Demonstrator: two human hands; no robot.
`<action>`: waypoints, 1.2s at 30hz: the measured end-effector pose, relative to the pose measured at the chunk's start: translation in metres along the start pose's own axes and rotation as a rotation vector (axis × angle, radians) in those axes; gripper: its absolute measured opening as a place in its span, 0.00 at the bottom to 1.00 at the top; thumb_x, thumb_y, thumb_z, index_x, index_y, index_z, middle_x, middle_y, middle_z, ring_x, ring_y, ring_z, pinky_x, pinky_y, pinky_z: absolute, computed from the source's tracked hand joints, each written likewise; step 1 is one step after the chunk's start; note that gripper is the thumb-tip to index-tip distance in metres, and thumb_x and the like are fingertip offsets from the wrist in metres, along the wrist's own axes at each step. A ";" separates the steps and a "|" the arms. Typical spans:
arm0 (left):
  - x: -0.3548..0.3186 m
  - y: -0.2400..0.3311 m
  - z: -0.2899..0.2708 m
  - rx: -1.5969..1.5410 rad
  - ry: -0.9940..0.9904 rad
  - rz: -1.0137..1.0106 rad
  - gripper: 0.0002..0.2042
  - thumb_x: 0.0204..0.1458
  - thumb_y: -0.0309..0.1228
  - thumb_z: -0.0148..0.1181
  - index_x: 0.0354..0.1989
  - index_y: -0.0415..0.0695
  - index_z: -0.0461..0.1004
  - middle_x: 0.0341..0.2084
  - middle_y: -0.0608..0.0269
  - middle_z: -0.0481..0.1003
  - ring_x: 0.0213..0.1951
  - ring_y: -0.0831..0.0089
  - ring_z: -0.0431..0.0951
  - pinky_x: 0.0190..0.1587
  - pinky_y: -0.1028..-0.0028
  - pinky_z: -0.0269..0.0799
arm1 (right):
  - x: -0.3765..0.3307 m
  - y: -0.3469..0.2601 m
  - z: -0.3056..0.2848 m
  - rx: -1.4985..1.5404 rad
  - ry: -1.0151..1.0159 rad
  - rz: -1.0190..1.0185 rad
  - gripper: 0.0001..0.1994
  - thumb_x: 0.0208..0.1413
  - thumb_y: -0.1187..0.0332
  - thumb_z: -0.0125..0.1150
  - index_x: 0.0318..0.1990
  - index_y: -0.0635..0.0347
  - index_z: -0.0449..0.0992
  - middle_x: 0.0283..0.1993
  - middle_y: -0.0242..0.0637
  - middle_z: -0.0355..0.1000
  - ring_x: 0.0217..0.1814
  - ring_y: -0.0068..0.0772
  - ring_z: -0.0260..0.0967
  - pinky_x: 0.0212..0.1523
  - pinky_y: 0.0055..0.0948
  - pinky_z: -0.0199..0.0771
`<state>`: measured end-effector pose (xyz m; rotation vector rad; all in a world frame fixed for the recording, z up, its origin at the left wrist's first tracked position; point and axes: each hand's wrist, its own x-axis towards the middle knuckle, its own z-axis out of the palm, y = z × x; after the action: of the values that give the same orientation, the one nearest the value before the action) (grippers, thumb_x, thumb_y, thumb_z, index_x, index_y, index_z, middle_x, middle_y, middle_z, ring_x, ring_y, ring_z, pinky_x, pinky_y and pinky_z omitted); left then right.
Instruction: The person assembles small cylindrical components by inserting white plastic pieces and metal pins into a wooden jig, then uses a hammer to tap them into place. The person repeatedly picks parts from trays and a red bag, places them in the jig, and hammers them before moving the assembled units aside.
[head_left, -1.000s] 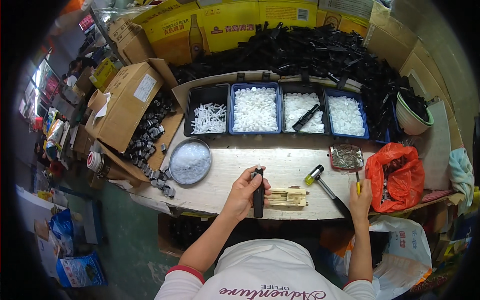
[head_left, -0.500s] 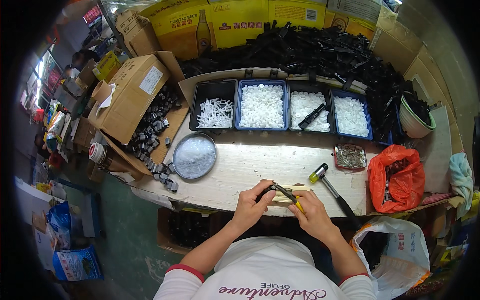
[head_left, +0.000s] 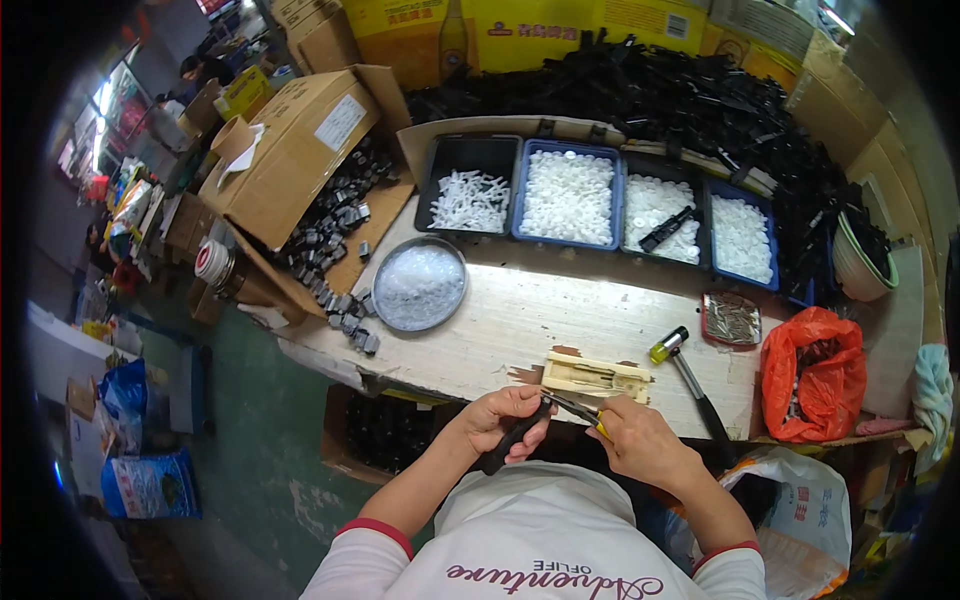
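Observation:
My left hand (head_left: 487,415) is closed round a long black plastic part (head_left: 508,448), which slants down toward my shirt. In my right hand (head_left: 645,442) is a pair of pliers (head_left: 572,404) with yellow grips. The plier jaws meet the upper end of the black part at my left fingertips; whether they pinch something small there cannot be made out. Just beyond both hands, a cream-coloured block-like fixture (head_left: 596,377) with a long slot lies at the table's front edge.
A rubber-headed hammer (head_left: 692,382) lies right of the fixture. Beyond are a round metal dish (head_left: 420,325), bins of white plastic pieces (head_left: 568,195), a tray of small metal pins (head_left: 732,318) and a red bag (head_left: 815,375). Black parts (head_left: 650,95) are heaped behind; a carton (head_left: 290,165) stands left.
Both hands have drawn back from over the fixture toward my body, uncovering it. The black part now hangs lower in my left hand. The whole view has shifted slightly.

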<state>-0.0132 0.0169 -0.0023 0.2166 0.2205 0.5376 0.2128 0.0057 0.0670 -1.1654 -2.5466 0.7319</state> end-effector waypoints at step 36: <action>-0.107 0.063 -0.045 2.104 1.484 0.639 0.13 0.37 0.22 0.60 0.35 0.37 0.71 0.27 0.53 0.65 0.33 0.56 0.67 0.37 0.65 0.63 | 0.092 0.160 -0.060 -0.646 0.630 0.185 0.11 0.37 0.77 0.53 0.31 0.51 0.75 0.33 0.31 0.65 0.41 0.34 0.59 0.41 0.37 0.52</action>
<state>-0.1449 0.0196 -0.0131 1.9776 2.2282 0.8059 0.2797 0.1848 0.0332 -1.5157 -2.1670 -0.4341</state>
